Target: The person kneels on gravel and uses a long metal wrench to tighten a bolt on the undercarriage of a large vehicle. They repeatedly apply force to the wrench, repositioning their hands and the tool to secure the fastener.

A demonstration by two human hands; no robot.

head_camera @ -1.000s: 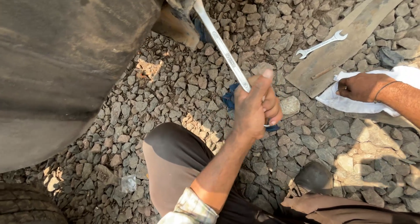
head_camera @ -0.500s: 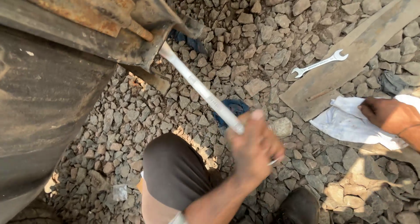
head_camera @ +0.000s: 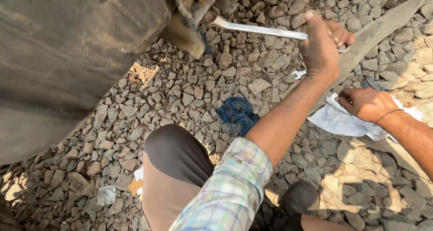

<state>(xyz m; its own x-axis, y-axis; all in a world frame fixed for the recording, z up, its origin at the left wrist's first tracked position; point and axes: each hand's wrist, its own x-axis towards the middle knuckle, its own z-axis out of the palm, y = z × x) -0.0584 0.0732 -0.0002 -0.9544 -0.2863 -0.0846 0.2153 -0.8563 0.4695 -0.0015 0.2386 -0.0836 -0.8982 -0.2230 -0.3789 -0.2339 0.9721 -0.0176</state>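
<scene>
My left hand (head_camera: 322, 46) is closed around the handle end of a long silver spanner (head_camera: 261, 30). The spanner lies almost level, and its far end sits on a fitting (head_camera: 198, 5) under the big rusty metal body (head_camera: 76, 55) at the upper left. My right hand (head_camera: 365, 103), with a thin band on the wrist, presses flat on a white cloth (head_camera: 336, 122) spread over the stones. A smaller spanner (head_camera: 298, 74) shows partly behind my left wrist.
Loose grey ballast stones (head_camera: 189, 95) cover the ground. A crumpled blue rag (head_camera: 237, 112) lies by my left forearm. A weathered wooden sleeper (head_camera: 379, 28) runs diagonally at the upper right. My bent knee in dark trousers (head_camera: 176, 159) and a shoe (head_camera: 297, 197) fill the bottom.
My left hand has swung the spanner handle up and to the right, from slanting down toward me to nearly level. My right hand has stayed on the white cloth.
</scene>
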